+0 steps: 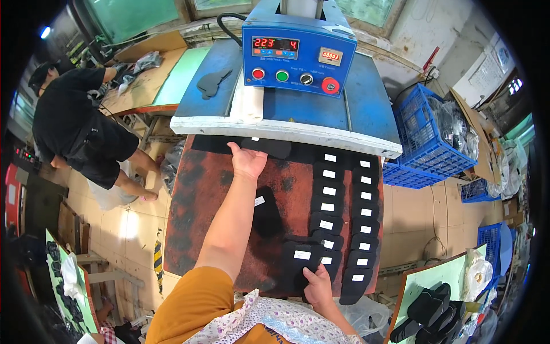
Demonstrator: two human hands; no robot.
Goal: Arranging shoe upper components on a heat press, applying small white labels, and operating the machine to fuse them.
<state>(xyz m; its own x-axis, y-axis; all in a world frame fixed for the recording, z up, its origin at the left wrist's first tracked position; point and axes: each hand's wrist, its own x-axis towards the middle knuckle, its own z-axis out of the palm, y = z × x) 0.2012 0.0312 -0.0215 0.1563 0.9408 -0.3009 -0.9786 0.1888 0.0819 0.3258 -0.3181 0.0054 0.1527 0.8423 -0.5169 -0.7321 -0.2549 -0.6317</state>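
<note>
My left hand (250,163) reaches to the edge under the press, palm up with the thumb out to the side. Its fingers are hidden beneath a black fabric piece (276,149). By the board's near edge, my right hand (319,285) pinches another black fabric piece (293,270) with a white label, thumb on top. A further labelled black piece (268,213) lies between my arms. Two columns of overlapping black pieces with white labels (365,212) run down the right side of the worn red board (197,229).
The blue heat press (298,69) overhangs the board's far edge; a dark cut piece (213,83) lies on its top. Blue crates (432,140) stand at the right. A co-worker in black (80,114) bends over a bench at the left. Black pieces (429,309) lie on a side table.
</note>
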